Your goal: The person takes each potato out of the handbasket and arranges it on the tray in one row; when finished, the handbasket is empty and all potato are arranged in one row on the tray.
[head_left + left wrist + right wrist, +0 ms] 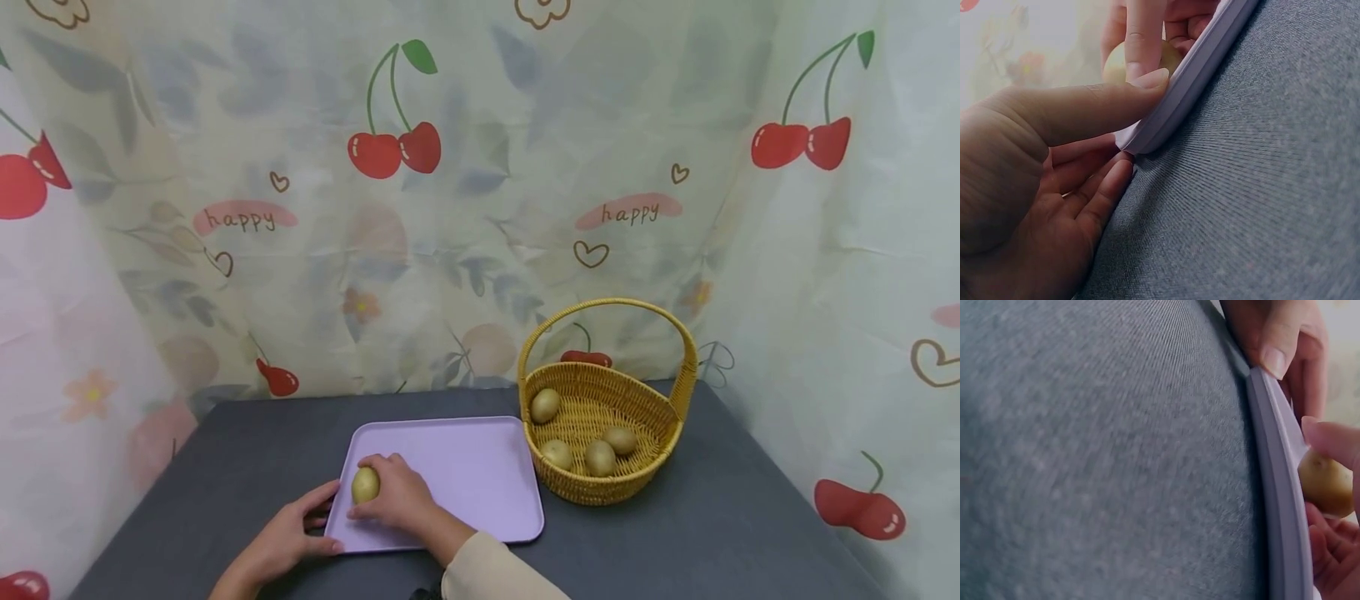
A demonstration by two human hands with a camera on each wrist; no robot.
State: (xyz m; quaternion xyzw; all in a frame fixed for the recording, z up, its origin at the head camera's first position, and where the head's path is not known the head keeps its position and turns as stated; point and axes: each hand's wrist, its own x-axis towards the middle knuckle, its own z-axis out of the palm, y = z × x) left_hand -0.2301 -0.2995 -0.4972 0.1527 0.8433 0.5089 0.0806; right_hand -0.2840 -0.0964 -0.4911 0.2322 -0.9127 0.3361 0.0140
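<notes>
A lilac tray [472, 483] lies flat on the dark table. My left hand [283, 533] holds it at the near left corner, thumb by the front rim and fingers along the left side. In the left wrist view, the thumb [1104, 106] lies across the tray's rim. Over the tray's left end, my right hand [401, 496] grips a small yellowish-brown potato [365, 485] between thumb and fingers. The right wrist view shows this potato [1325, 481] just inside the tray rim [1282, 487]. Whether it touches the tray's surface is hard to tell.
Right of the tray stands a wicker basket [592, 492] with a tall arched handle [609, 302]. Several potatoes lie in it, one [545, 406] against its left wall. Behind the dark cloth-covered table [675, 533] hangs a cherry-patterned curtain [465, 275].
</notes>
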